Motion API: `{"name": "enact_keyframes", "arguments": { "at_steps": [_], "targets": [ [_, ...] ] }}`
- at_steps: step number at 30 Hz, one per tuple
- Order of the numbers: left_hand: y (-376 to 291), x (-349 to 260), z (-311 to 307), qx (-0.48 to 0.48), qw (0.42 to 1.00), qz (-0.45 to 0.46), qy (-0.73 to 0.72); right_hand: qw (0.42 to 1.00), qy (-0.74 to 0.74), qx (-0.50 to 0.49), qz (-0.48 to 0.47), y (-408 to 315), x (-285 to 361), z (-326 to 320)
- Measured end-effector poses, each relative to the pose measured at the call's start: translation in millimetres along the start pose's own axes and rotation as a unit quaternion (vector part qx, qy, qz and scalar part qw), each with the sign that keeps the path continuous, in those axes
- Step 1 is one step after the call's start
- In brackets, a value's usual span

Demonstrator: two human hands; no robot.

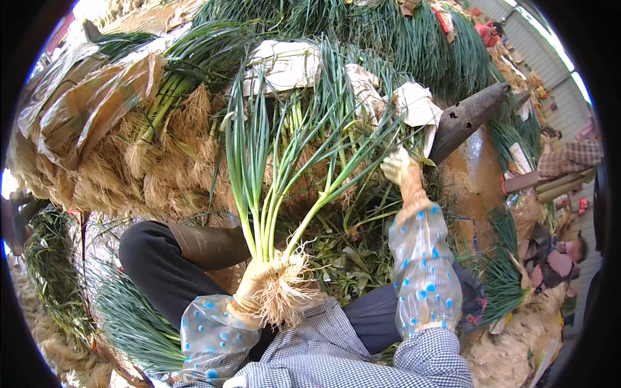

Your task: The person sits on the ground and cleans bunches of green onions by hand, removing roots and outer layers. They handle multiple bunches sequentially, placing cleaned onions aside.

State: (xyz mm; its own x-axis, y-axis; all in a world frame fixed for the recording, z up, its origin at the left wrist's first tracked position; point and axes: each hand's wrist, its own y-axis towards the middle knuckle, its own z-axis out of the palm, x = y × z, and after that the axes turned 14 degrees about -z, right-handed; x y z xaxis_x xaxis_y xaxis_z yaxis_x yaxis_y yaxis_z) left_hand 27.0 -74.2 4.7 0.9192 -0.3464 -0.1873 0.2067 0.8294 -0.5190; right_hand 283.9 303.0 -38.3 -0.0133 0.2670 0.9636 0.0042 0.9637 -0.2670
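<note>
My left hand [257, 286], in a pale glove, grips a bunch of green onions [264, 233] low on the white stems, above my lap. The roots hang over the hand and the green leaves fan out away from me. My right hand [400, 167], also gloved, is raised at the leaf tips on the right; its fingers are blurred, and whether they hold a leaf I cannot tell. Clear plastic sleeves with blue spots cover both forearms. Ahead lies a heap of green onions with tan roots [170, 169] facing me.
Plastic sheeting [97, 106] covers the heap's left part. A dark, pole-like object [468, 121] juts out at right. Loose leaves [359, 262] litter the ground between my legs. More green onions [504, 281] lie at right, near another person [555, 262]. Bundles [140, 315] lie at lower left.
</note>
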Motion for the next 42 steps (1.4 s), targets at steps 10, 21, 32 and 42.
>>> {"name": "enact_keyframes", "arguments": {
  "at_steps": [10,21,32,42],
  "targets": [
    [5,2,-5,-0.025,0.999,-0.017,0.014,0.840,-0.287,0.152,-0.434,-161,14,89],
    [-2,0,0,-0.011,0.997,-0.040,-0.060,0.544,-0.586,0.232,-0.554,-134,-11,187],
    [-8,-3,3,0.157,0.952,-0.097,-0.244,0.976,-0.132,0.075,-0.159,-162,-53,93],
    [-39,4,20,0.032,0.972,-0.116,-0.200,0.967,0.110,0.176,-0.147,-124,-51,200]
  ]
}}
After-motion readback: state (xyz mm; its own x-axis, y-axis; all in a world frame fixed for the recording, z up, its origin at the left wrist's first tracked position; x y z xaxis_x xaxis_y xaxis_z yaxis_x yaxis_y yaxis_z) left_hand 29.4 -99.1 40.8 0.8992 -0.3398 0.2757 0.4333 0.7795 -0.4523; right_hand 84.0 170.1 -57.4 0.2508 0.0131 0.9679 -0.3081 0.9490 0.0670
